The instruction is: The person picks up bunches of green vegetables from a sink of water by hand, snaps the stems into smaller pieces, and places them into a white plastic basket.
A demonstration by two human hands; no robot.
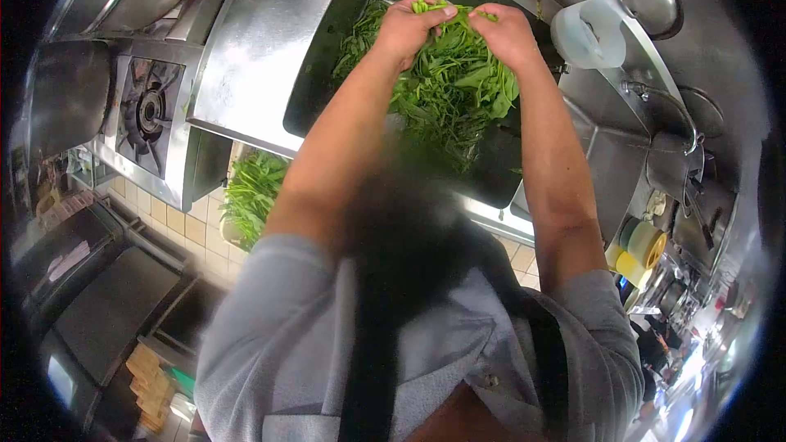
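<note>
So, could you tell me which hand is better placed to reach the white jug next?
Right, probably: the right hand grips the greens on the side nearest the white jug; the left hand is farther.

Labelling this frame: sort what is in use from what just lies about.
In use: left hand, right hand, the bunch of greens both grip, the sink under it.
Lying about: plastic jug, gas burner, greens on the floor, tape rolls.

We are stretching both bare arms toward the upper middle of the frame, our left hand and right hand sitting close together, fingers curling inward in a pinching grip, wrists bending slightly.
</note>
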